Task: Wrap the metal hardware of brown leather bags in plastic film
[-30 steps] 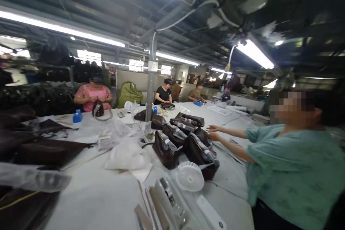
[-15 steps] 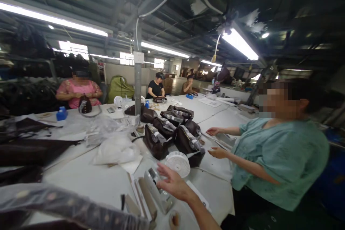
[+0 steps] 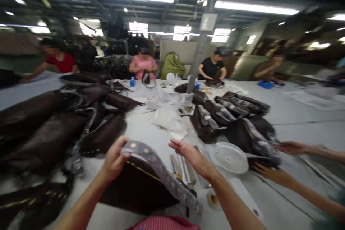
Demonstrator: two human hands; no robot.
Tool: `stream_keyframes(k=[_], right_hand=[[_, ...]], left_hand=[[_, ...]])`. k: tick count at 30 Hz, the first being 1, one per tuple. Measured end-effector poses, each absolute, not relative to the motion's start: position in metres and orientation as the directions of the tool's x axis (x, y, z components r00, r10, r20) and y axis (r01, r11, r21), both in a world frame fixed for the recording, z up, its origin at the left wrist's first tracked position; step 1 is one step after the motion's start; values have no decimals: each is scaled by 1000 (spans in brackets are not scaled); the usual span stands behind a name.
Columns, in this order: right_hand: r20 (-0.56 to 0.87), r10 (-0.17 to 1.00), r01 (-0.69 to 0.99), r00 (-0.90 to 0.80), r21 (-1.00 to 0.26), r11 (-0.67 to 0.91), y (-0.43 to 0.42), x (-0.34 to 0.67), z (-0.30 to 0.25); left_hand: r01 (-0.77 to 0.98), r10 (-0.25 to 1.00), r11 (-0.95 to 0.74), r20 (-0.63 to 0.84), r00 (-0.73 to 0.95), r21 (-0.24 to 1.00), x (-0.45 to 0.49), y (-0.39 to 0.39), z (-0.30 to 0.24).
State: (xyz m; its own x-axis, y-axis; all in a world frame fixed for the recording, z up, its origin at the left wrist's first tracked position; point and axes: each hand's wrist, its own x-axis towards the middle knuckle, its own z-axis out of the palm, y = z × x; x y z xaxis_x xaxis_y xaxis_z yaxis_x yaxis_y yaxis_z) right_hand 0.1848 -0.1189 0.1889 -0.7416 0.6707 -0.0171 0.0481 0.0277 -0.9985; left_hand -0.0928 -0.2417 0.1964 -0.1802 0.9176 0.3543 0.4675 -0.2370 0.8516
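Observation:
A dark brown handbag [image 3: 134, 187] lies right in front of me, its gold zip along the upper edge. Its studded strap [image 3: 157, 161], wrapped in clear plastic, arches over the bag. My left hand [image 3: 115, 160] is closed around the left end of this strap. To the right of the strap, my right hand [image 3: 190, 156] hovers with fingers stretched out and holds nothing. Below it on the table are narrow pale boxes [image 3: 188, 170], a roll of tape [image 3: 212, 199] and a white fan [image 3: 230, 158].
Dark bags [image 3: 48, 122] are heaped on the left; more wrapped bags [image 3: 231, 111] stand at the right. Clear plastic bags [image 3: 169, 118] lie mid-table beside a post [image 3: 201, 54]. A co-worker's hands [image 3: 280, 169] touch a bag at right. Several people sit across the table.
My view has swung left and down. My left hand on the strap and the bag have come into sight. The co-worker's hands now reach the bags at right. My right hand stays open.

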Motion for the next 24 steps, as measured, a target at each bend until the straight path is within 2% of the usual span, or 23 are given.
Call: stream_keyframes(k=[2,5,8,10,15,18,20,24], right_hand=[[9,506,10,-862,-999,34,-152,153,187],[-125,352,97,-928,-991,-96,-177,129,187],[-276,358,180,-892,-943,-279,-173,126,183],[-307,407,188,-860,-933,-307,-164,130,179],[-372,398,306,-839,-926,-222,-148,140,180],[-431,348,419,-832,-901,-115,-146,141,193],[-474,277,476,-835,-877,-67,-147,138,205],[-489,177,498,-854,-867,9,-153,124,222]], left_hand=[[475,931,-216,327,-164,853,-97,-260,189],[450,959,-204,270,-86,869,-93,-264,179],[448,984,-121,166,-63,886,-94,-268,173],[443,995,-61,87,-38,894,-103,-274,170],[408,993,-85,43,110,909,-131,-287,150],[380,994,-70,32,106,922,-128,-291,139],[443,998,-67,52,45,894,-115,-292,139],[676,993,-60,116,-37,734,-82,-288,148]])
